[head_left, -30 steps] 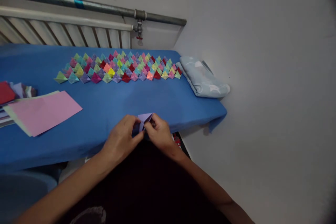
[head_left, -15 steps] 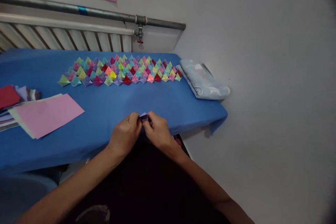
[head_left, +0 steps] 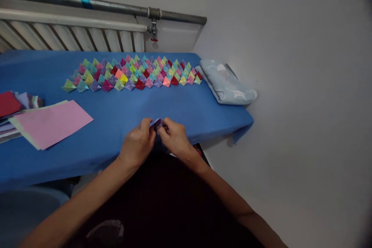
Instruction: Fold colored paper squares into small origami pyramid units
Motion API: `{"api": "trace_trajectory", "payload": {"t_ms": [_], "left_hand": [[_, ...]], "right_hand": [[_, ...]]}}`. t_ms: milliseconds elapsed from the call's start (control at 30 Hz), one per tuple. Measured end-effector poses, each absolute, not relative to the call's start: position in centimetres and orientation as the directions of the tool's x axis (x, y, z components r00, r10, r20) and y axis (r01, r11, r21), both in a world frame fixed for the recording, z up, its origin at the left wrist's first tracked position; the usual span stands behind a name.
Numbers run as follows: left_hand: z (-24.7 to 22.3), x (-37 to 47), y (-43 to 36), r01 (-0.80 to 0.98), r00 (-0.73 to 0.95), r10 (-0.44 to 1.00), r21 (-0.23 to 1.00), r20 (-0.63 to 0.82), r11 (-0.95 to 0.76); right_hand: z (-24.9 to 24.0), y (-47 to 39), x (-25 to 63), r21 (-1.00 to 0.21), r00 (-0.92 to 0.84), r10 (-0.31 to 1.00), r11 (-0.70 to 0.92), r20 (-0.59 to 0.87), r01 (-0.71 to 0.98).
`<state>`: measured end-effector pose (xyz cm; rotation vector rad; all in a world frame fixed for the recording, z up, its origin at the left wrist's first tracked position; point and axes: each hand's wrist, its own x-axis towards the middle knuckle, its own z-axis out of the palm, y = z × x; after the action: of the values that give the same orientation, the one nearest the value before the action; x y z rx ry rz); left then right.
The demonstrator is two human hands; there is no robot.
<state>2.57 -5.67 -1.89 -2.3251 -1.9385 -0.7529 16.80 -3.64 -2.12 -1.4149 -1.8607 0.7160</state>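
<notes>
A small folded purple paper (head_left: 157, 123) is held between my two hands, just over the front edge of the blue-covered table (head_left: 116, 114). On its left side, my left hand (head_left: 137, 139) pinches it between thumb and fingers. The fingers of my right hand (head_left: 174, 135) are closed on its right side and hide part of it. Beyond the hands, several rows of small folded paper pieces (head_left: 140, 84) in many colours stand on the cloth.
Pink sheets (head_left: 55, 124) lie at the left beside a red stack (head_left: 8, 104). A folded light-blue cloth (head_left: 228, 85) rests at the table's right end against the wall. Behind the table are a radiator (head_left: 66, 37) and a pipe (head_left: 116, 7).
The purple paper has tilted and shows more of its surface above the fingers. My left thumb has shifted slightly. The whole view has moved a little, so the table things appear higher.
</notes>
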Motion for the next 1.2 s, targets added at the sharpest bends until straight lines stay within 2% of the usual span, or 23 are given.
{"api": "trace_trajectory", "payload": {"t_ms": [167, 433, 700, 967, 1200], "left_hand": [[-1.4, 2.6, -5.8, 0.939, 0.069, 0.955, 0.305, 0.289, -0.160], [-1.5, 2.5, -5.9, 0.941, 0.057, 0.959, 0.306, 0.278, -0.145], [-1.8, 2.3, -5.7, 0.876, 0.052, 0.978, 0.461, 0.200, -0.140], [-2.1, 2.1, -5.2, 0.898, 0.060, 0.986, 0.422, 0.157, -0.122], [-2.4, 1.9, -5.0, 0.916, 0.059, 0.981, 0.380, 0.185, -0.127]], "right_hand": [[-2.1, -3.8, 16.8, -0.765, -0.187, 0.966, 0.257, 0.180, 0.590], [-1.9, -4.1, 16.8, -0.782, -0.172, 0.971, 0.234, 0.163, 0.577], [-1.8, -4.4, 16.7, -0.752, -0.198, 0.963, 0.266, 0.182, 0.603], [-1.6, -4.5, 16.4, -0.665, -0.252, 0.946, 0.324, 0.206, 0.673], [-1.8, -4.6, 16.2, -0.616, -0.253, 0.941, 0.339, 0.227, 0.711]]}}
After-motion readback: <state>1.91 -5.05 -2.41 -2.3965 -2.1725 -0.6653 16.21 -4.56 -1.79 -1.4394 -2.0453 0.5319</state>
